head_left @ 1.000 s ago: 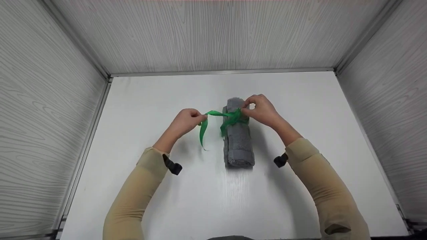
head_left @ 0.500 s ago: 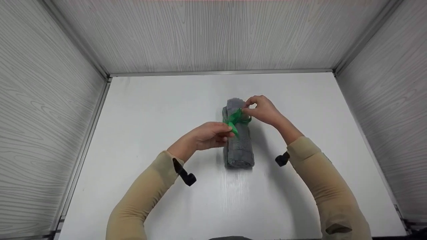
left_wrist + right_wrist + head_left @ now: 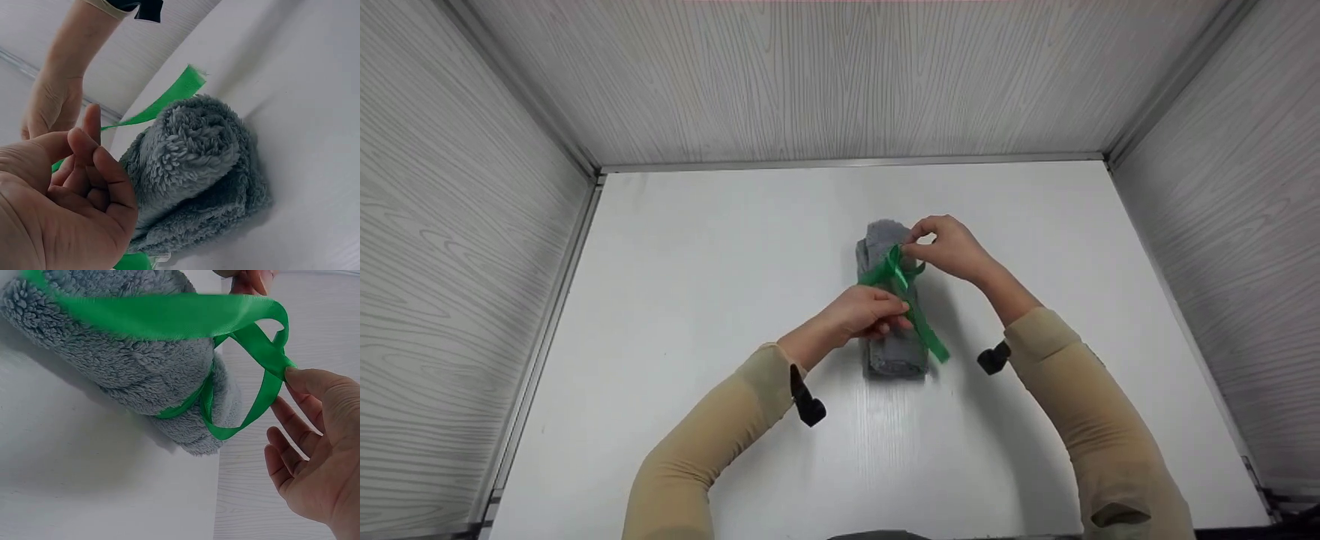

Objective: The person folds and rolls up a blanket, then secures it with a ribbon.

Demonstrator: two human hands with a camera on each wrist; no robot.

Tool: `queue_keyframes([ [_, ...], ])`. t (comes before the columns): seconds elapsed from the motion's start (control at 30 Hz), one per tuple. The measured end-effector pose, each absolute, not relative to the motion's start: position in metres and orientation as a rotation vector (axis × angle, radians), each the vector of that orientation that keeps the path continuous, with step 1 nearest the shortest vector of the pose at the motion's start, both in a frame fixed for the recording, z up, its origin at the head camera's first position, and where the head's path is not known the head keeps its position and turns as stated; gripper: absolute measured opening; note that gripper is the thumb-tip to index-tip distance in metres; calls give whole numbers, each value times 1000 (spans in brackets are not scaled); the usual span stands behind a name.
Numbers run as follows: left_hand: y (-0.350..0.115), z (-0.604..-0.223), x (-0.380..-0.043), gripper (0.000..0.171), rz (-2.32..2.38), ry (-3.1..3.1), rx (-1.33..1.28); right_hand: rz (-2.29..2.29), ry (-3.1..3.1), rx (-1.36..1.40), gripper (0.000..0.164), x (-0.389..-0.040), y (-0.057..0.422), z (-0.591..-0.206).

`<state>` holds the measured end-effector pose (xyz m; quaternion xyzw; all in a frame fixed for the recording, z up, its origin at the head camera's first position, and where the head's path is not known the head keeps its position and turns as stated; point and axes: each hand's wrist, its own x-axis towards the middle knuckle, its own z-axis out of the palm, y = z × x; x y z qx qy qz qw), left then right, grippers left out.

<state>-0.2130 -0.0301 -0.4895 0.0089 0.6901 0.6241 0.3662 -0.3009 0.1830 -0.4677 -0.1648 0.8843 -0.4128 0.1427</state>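
A rolled grey towel (image 3: 894,352) lies lengthwise on the white table, its fluffy end facing the left wrist view. Around it runs a green ribbon (image 3: 180,408), with loops standing up on top. My right hand (image 3: 952,247) pinches a ribbon loop between thumb and index finger at the towel's far right side; its other fingers are loosely bent. Over the towel's middle, my left hand (image 3: 866,311) pinches the ribbon with thumb and fingertips. From there a loose ribbon tail (image 3: 931,343) hangs toward the right and near side. The left palm covers part of the towel.
The white tabletop (image 3: 697,247) is bounded by grey wood-grain panels at the back (image 3: 840,82), left (image 3: 450,247) and right (image 3: 1207,210). Black wrist cameras sit at both cuffs, the left one (image 3: 810,409) close to the table.
My left hand has moved from left of the towel to over it, carrying the ribbon end across to the right. My right hand has stayed in nearly the same place, pinching the loop.
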Motion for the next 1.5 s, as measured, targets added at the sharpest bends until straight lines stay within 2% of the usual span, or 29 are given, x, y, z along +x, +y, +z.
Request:
queue_keyframes([
  [0.23, -45, -481, -223, 40, 1488, 1965, 150, -1191, 2557, -459, 19, -301, 183, -469],
  [0.47, -52, -472, -242, 27, 1606, 2420, 262, -1196, 2561, -490, 19, -299, 183, -467],
  [0.73, -43, -475, -260, 40, 1359, 2695, 365, -1180, 2571, -574, 16, -297, 178, -464],
  [1.0, -37, -480, -265, 28, 1211, 2748, 373, -1204, 2559, -581, 18, -297, 176, -466],
  [1.33, -37, -483, -264, 18, 1308, 2711, 306, -1295, 2543, -568, 25, -293, 175, -469],
  [1.5, -40, -485, -263, 17, 1357, 2683, 275, -1220, 2711, -595, 28, -280, 172, -471],
])
